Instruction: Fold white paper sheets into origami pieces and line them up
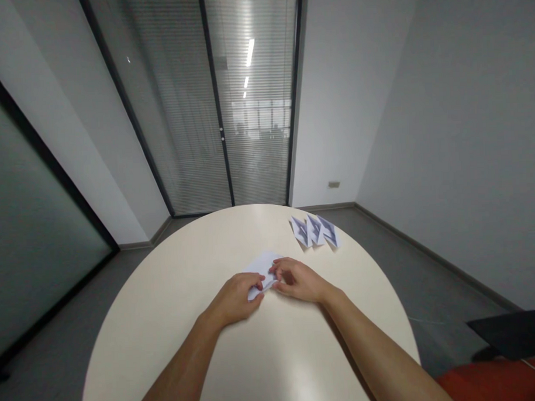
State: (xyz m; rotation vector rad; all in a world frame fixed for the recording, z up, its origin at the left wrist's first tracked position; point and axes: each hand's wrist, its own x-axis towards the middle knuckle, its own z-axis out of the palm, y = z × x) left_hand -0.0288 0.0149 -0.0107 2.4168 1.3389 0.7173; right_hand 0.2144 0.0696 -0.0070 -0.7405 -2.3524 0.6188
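Note:
A sheet of white paper, partly folded along its near edge, lies on the round table in front of me. My left hand grips its near left part, thumb below and fingers curled over the fold. On the right side, my right hand has its thumb and fingers bent around the paper's edge in a pinch. Both hands cover portions of the sheet, so its full outline is hidden. Farther back to the right, three folded paper pieces lie side by side, overlapping slightly.
The pale round table has a curved edge all around. Behind it stand a glass door with blinds and a grey wall. At lower right are a black flat object and something red.

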